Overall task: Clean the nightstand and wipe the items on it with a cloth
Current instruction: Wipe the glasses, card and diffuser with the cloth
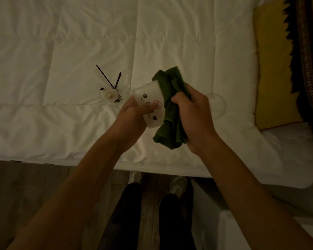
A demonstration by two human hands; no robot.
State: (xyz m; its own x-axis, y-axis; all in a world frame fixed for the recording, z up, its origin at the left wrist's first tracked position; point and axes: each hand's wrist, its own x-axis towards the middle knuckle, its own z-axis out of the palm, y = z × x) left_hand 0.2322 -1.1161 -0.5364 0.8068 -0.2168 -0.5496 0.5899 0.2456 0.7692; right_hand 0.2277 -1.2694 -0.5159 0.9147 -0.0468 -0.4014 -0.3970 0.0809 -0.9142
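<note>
i see a white curved sign (pixel 151 107), smooth and glossy, printed with dark characters and a small red circle, held up over the bed. my left hand (pixel 134 116) grips its near-left end, thumb lying across the printed face. the green cloth (pixel 170 112) is thick, napped and bunched in folds; it touches the sign's right edge. my right hand (pixel 193 116) has fingers curled tight round the cloth, knuckles up. both forearms reach in from the near edge and converge at centre.

the white duvet (pixel 61 51) is soft, quilted in broad panels and creased. on it, left of the sign and apart from it, stands a small pale reed diffuser (pixel 110 95) with thin dark sticks fanning to the far side. a clear rounded glass (pixel 216 103) lies just right of my right hand, partly hidden behind it. a mustard pillow (pixel 271 69) sits far right.

the bed edge runs across just near of my wrists; wood floor (pixel 25 186) and my shoes (pixel 177 184) lie below it. open duvet spreads left and far.
</note>
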